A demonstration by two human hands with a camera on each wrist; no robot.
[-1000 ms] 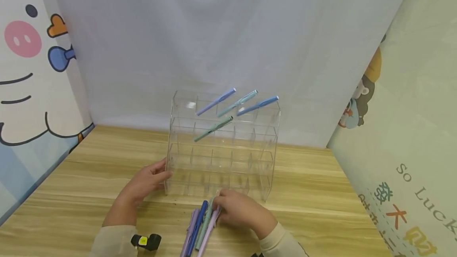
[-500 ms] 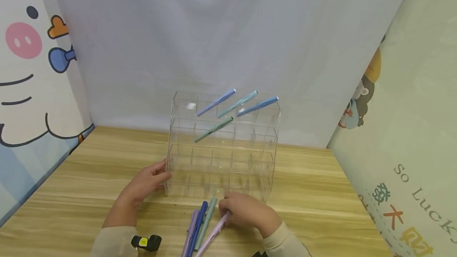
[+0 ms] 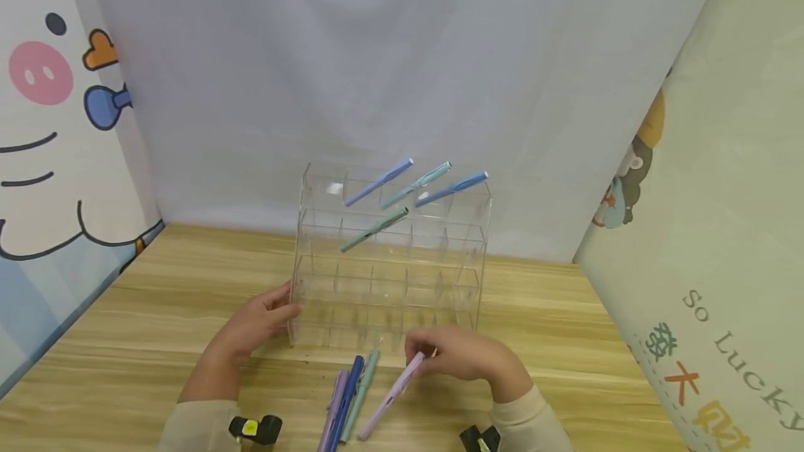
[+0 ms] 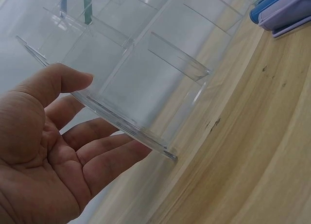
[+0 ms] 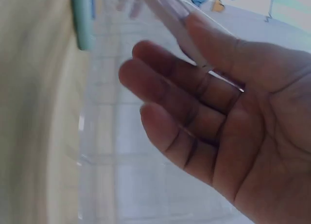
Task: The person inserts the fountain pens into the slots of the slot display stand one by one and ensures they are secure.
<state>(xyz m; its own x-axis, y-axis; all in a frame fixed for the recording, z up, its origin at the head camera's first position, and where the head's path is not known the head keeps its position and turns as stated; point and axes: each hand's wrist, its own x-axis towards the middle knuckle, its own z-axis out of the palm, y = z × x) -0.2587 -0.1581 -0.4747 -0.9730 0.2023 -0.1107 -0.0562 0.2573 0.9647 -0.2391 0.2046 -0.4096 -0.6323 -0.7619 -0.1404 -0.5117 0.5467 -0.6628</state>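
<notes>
A clear pen rack [image 3: 388, 284] with stepped tiers of compartments stands on the table. My left hand [image 3: 260, 319] holds its left side panel; in the left wrist view the thumb [image 4: 73, 79] lies on one side and the fingers [image 4: 109, 158] on the other. In front of the rack, my right hand [image 3: 461, 354] pinches a pale pink pen [image 3: 392, 396] near one end, the pen slanting toward the lower left. Beside it lie a green pen [image 3: 361, 400], a dark blue pen [image 3: 345, 403] and a purple pen [image 3: 333, 410], side by side.
The top tier holds a periwinkle pen [image 3: 379, 183], a pale teal pen [image 3: 417, 185] and a blue pen [image 3: 452, 190]. One tier lower rests a dark green pen [image 3: 375, 229]. Behind the wooden table [image 3: 188, 257] hangs a white curtain [image 3: 377, 54].
My right hand has drawn the pale pink pen to the right, away from the other loose pens. My left hand stays at the rack's side.
</notes>
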